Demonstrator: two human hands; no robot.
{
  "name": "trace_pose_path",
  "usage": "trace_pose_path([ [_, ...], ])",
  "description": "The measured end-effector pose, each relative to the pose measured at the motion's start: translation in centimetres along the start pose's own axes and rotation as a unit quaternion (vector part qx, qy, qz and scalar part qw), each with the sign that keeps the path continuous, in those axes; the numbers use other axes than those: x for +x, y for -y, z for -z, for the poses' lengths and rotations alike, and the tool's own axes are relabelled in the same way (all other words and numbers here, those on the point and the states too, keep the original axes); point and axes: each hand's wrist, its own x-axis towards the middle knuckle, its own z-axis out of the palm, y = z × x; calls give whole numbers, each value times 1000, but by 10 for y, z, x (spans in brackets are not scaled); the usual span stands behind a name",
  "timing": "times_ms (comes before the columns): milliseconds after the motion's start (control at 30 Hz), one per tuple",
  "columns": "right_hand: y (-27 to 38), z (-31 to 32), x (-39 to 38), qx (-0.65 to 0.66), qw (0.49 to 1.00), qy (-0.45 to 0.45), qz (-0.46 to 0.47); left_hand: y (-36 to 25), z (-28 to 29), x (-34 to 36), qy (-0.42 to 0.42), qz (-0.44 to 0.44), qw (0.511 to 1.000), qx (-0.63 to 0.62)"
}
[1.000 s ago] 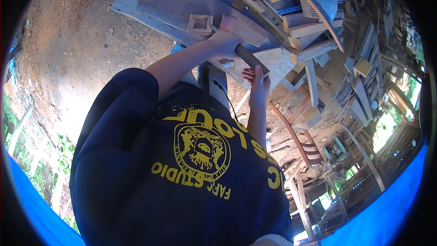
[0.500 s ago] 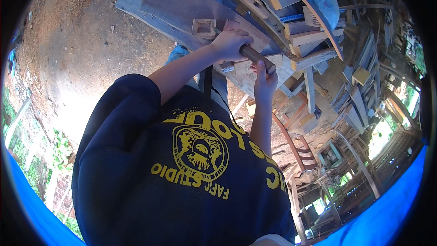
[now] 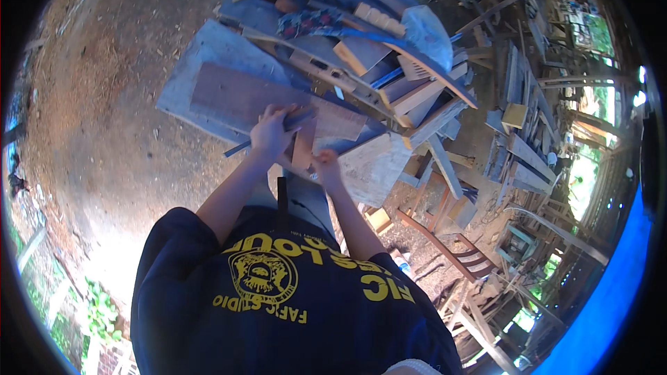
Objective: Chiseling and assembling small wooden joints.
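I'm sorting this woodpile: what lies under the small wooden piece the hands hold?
Under the small wooden piece lies a broad flat board on a grey sheet. What lies beneath those is covered.

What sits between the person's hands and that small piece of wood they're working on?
Nothing visible. The right hand touches the lower end of the small wooden piece, and the left hand grips a dark tool lying across its top. The piles of planks lie beyond it.

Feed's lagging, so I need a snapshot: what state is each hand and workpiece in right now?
Left hand: closed around a long dark tool.
Right hand: pinching a small wooden piece, held upright.
Flat brown board: lying flat on the bench, under the hands.
Wood pile: stacked loosely, untouched.
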Motion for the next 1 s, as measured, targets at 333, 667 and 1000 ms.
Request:
trace_pose_path([
  [333, 19, -45, -7, -260, 963, -35, 57, 59, -7, -5, 118, 94, 977, 149],
  [667, 46, 18, -2, 154, 948, 174, -216, 72, 6, 17, 146, -24, 962, 229],
  [1000, 44, 24, -66, 166, 966, 54, -191, 78, 15, 33, 195, -117, 939, 260],
])
